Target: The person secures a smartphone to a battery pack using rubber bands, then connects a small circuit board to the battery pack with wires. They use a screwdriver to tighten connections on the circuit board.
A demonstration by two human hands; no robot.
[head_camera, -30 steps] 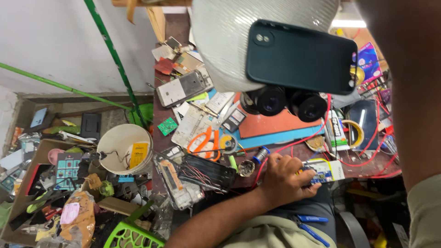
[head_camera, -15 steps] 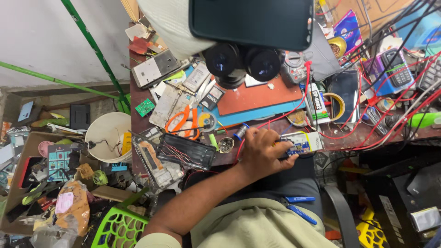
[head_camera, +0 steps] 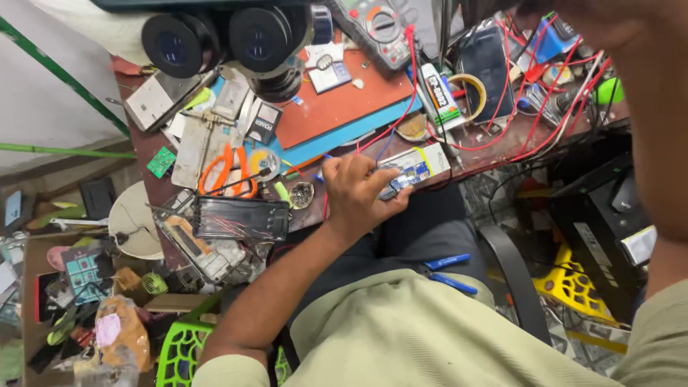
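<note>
Left hand (head_camera: 356,192) fingers grip a small white phone (head_camera: 414,168) at the cluttered workbench (head_camera: 494,147) edge. Red wires (head_camera: 552,107) and orange scissors (head_camera: 228,169) lie around. The green basket (head_camera: 180,352) contents are unclear.

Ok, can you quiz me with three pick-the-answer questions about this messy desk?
1. Where are the orange scissors?
A. left of the left hand
B. right of it
C. on the person's lap

2. What colour is the basket?
A. red
B. green
C. blue

3. What is the left hand doing?
A. lying flat
B. gripping the small white board
C. pointing up

Answers:
1 A, they lie to its left.
2 B, its mesh is bright green.
3 B, its fingers close round the board.
</note>
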